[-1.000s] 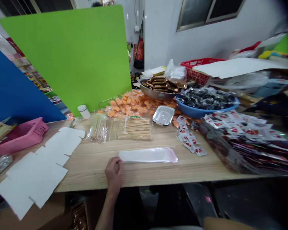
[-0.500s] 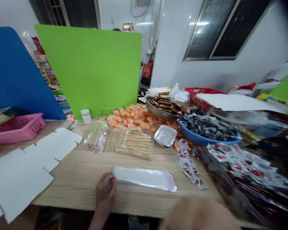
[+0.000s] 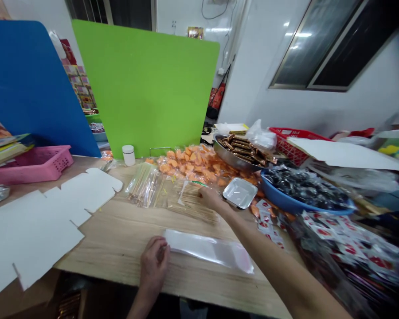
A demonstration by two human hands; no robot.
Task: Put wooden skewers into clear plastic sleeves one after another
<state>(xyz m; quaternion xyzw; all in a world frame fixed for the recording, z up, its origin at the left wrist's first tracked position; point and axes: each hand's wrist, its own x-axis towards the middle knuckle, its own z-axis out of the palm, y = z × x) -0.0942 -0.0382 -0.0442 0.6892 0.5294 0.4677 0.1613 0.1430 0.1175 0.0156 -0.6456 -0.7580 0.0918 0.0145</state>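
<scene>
Long clear plastic sleeves point(image 3: 209, 250) lie flat near the table's front edge. My left hand point(image 3: 155, 261) is at their left end, its fingers closed around the end of the sleeves. Farther up the table, my right hand point(image 3: 210, 198) touches the bundle of thin wooden sticks point(image 3: 194, 204), which rests on clear plastic. Its fingertips point down among the sticks, and whether they grip any is hidden. Left of the bundle lie more sticks in clear bags point(image 3: 142, 184). A square foil tray point(image 3: 240, 193) is just right of my right hand.
Orange wrapped pieces point(image 3: 193, 164) lie behind the sticks. A steel bowl point(image 3: 239, 163), a blue basin point(image 3: 286, 201) and sachets point(image 3: 332, 228) are at the right. White card point(image 3: 40, 230) and a pink basket point(image 3: 49, 166) stand left; a green board point(image 3: 149, 88) rises behind.
My right hand has reached forward from the blurred front edge to the stick bundle. My left hand stays at the sleeves' left end. The whole view has shifted slightly.
</scene>
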